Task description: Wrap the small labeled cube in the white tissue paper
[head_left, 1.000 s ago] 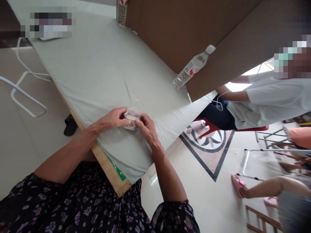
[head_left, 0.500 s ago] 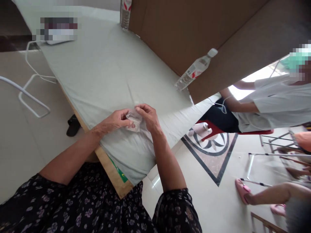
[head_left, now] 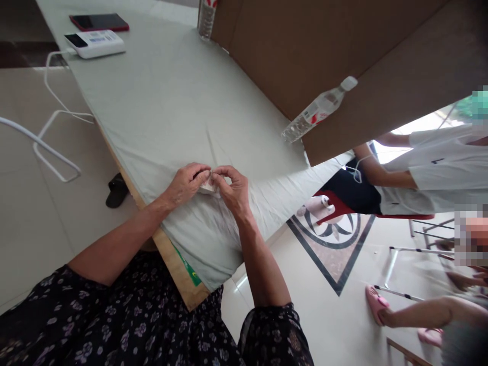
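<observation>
Left hand [head_left: 188,181] and right hand [head_left: 233,187] sit mid-frame, both with thumb and fingertips clamped on a small pale packet [head_left: 208,187]; a clear bottle [head_left: 317,113] stands upper right

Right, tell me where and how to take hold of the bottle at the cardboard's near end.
Probably best gripped around the bottle at its label, coming from the wearer's side. It stands upright, the body round and the neck narrower below the cap, and the brown cardboard stands close behind.
</observation>
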Motion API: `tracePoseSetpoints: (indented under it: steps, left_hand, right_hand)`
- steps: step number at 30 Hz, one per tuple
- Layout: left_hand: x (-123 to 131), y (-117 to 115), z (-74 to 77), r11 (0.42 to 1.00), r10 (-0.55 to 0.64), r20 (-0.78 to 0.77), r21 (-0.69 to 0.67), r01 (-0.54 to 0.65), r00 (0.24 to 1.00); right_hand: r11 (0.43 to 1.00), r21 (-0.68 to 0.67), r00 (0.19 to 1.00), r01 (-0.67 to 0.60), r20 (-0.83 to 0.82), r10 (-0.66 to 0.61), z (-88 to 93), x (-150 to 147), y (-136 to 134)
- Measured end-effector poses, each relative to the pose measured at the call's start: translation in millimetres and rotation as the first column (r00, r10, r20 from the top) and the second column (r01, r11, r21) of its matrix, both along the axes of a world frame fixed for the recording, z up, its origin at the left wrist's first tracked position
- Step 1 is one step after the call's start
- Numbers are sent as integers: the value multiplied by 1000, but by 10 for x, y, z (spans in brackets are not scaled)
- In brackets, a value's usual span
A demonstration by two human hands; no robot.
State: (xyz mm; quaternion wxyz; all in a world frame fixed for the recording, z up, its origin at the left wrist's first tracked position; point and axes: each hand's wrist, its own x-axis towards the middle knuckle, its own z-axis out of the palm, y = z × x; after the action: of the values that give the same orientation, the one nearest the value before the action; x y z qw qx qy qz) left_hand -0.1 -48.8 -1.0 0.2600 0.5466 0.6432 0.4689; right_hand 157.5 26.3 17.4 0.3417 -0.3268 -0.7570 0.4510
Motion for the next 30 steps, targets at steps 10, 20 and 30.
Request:
tracePoseSetpoints:
  steps: [10, 20, 30]
  left_hand:
    - [41, 21, -52, 998, 53, -84, -15, -55, 995]
    - [-185, -197, -15, 995, 1, 161, -103, 16, 987]
    - [-114, -123, -10, 999, -43, -53, -20, 42, 998]
  right_hand:
    - [870, 482, 985, -105, 171, 24, -113, 355, -234]
    - [991, 55, 983, -123, 145, 114, -309, 387, 106]
    - [976, 203, 988, -78, 146, 49, -425, 238, 97]
